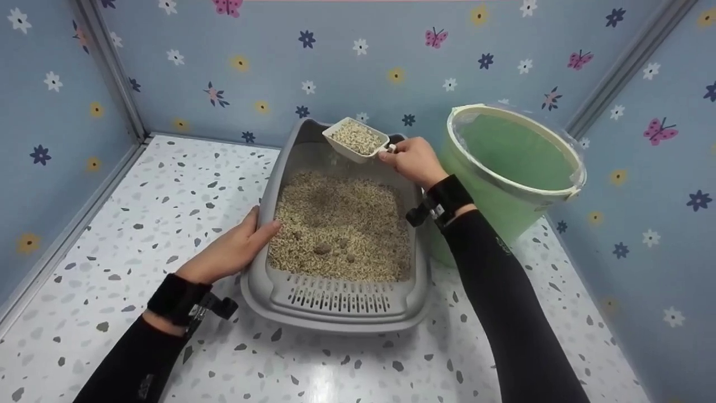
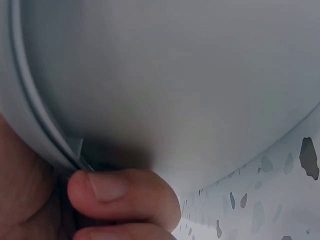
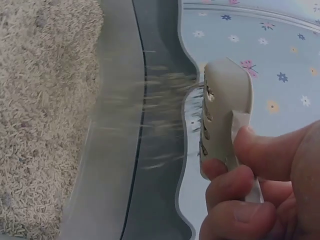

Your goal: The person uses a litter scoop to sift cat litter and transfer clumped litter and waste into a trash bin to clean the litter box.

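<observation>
A grey litter tray [image 1: 268, 291] filled with beige pellet litter [image 1: 341, 224] stands on the speckled floor; a few darker clumps [image 1: 323, 248] lie near its front. My left hand [image 1: 235, 249] grips the tray's left rim [image 2: 45, 135], thumb over the edge, fingers [image 2: 125, 197] curled under it. My right hand [image 1: 411, 159] holds a white slotted scoop [image 1: 358, 140] full of litter above the tray's far end. In the right wrist view, pellets fall blurred through the scoop [image 3: 225, 110] onto the tray wall [image 3: 120, 125].
A pale green bucket [image 1: 520, 168] lined with clear plastic stands tilted right of the tray, against the blue flowered wall. Walls close the space on three sides. Speckled white floor [image 1: 168, 184] extends left of and in front of the tray.
</observation>
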{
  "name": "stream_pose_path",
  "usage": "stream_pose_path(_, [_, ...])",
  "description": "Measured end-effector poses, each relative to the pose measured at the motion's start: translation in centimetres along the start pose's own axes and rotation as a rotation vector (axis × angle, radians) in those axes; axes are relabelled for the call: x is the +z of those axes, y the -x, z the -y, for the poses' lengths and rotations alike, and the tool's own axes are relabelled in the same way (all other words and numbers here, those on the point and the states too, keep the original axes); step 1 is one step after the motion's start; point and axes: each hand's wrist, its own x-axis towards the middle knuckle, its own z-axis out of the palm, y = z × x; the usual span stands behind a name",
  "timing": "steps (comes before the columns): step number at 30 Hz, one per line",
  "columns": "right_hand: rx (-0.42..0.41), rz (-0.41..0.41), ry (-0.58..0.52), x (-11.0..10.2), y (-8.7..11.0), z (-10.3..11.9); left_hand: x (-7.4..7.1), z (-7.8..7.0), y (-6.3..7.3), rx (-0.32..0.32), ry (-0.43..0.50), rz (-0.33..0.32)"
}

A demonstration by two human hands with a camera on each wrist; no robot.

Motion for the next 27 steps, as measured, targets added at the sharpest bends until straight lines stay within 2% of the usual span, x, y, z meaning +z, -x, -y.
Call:
stream_pose_path(9, [-0.009, 0.005, 0.003, -0.3, 0.7, -0.3, 0.0, -0.3, 0.0, 0.005, -0.002, 0.012])
stream_pose_path(17, [-0.091, 0.105, -0.022, -1.2, 0.4, 0.3, 0.0, -0.5, -0.1, 0.019, 0.005, 0.008])
stream_pose_path(23, [-0.067, 0.087, 0.057, -2.1, 1.0, -0.5, 0.1, -0.8, -0.2, 0.018, -0.007, 0.009])
stream_pose_path(27, [-0.088, 0.104, 0.008, -1.6, 1.0, -0.3, 0.2, -0.8, -0.3, 0.017, -0.005, 0.010])
